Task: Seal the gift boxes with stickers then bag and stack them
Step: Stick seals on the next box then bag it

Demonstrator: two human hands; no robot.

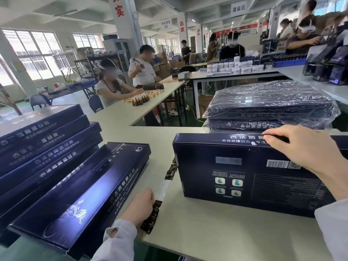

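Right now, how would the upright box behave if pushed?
Standing on a narrow side, the box probably tips easily; the right hand holds its top edge. Its crisp card faces look stiff, unlikely to flex. The smooth printed surface may slide readily on the table.
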